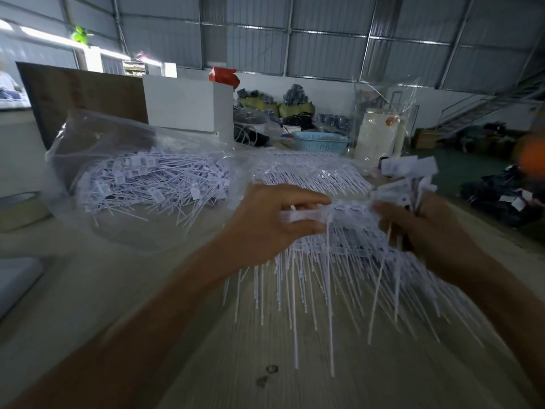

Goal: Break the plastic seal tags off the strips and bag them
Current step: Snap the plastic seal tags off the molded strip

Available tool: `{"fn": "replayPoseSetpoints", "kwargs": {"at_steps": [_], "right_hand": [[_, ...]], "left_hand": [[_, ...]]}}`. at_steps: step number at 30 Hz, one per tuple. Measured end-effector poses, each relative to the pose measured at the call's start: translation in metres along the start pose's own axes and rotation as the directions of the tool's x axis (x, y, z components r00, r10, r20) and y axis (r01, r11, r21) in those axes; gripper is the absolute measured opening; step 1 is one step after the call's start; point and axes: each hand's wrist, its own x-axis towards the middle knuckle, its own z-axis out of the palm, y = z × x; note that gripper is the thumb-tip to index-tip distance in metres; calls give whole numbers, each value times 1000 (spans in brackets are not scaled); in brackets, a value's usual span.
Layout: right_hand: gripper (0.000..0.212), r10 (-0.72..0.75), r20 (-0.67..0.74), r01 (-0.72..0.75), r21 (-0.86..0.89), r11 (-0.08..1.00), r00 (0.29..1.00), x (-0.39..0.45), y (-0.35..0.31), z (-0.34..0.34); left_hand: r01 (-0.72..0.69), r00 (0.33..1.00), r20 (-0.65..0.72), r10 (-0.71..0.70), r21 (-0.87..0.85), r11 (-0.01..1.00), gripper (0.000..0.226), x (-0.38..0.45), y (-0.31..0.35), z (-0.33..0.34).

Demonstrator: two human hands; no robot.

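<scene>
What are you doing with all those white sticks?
A person is pulling white plastic seal tags apart. The left hand pinches one end of a strip of tags, and the right hand grips a bunch of tags at the other end. More strips lie on the wooden table beneath. A clear bag to the left already holds many loose tags.

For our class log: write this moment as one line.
left hand: pinching tag strip | right hand: holding tags | bag: part-filled

Motion-blurred tags in hands
</scene>
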Motion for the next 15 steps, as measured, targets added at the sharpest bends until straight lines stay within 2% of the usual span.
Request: {"fn": "replayPoseSetpoints", "kwargs": {"at_steps": [2, 3, 7, 11, 15], "right_hand": [[46, -26, 150, 22, 30, 999, 988, -4, -4, 24], [46, -29, 206, 9, 93, 996, 978, -5, -6, 32], [29, -27, 253, -60, 332, 941, 967, -10, -14, 42], [41, -89, 220, 27, 269, 963, 971, -12, -19, 47], [38, -21, 266, -41, 224, 974, 964, -10, -14, 44]], "left_hand": [[-24, 1000, 2, 24, 7, 1000, 33, -2, 6, 7], [-40, 999, 2, 40, 4, 999, 30, -2, 6, 9], [-179, 982, -44, 184, 96, 979, 23, 2, -1, 14], [-231, 969, -67, 236, 77, 970, 21, 2, -2, 20], [-233, 967, -89, 237, 55, 971, 24, 4, 0, 19]]}}
